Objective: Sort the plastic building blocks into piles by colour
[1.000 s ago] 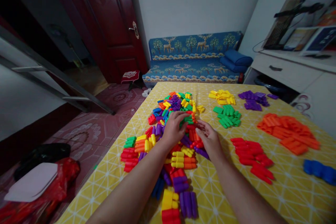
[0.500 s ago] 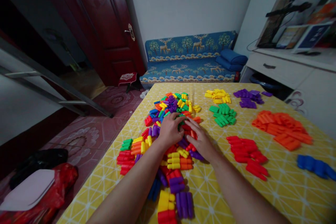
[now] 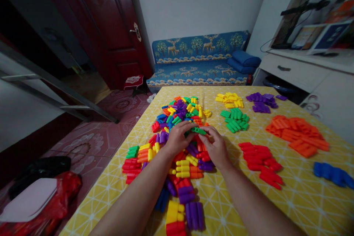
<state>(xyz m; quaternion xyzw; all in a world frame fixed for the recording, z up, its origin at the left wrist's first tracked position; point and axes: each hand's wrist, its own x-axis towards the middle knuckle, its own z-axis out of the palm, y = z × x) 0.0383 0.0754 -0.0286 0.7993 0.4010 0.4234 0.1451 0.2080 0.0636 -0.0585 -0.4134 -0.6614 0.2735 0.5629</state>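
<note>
A mixed heap of coloured plastic blocks (image 3: 179, 114) lies on a yellow patterned tablecloth (image 3: 221, 199). Both my hands meet over the heap's middle. My left hand (image 3: 177, 138) and my right hand (image 3: 215, 147) are closed on the two ends of a green block piece (image 3: 197, 130), held a little above the pile. Sorted groups lie to the right: yellow blocks (image 3: 229, 100), green blocks (image 3: 235, 120), purple blocks (image 3: 261, 101), orange blocks (image 3: 297, 134), red blocks (image 3: 261, 162) and blue blocks (image 3: 332, 175).
A blue patterned sofa (image 3: 199, 62) stands behind the table. A dark red door (image 3: 116, 25) is at the left, and a white cabinet (image 3: 309, 77) at the right. On the tiled floor at lower left lie a red bag (image 3: 61, 195) and a white sheet (image 3: 27, 201).
My hands have drawn together over the heap and lifted a green block piece between them. The view has shifted slightly.
</note>
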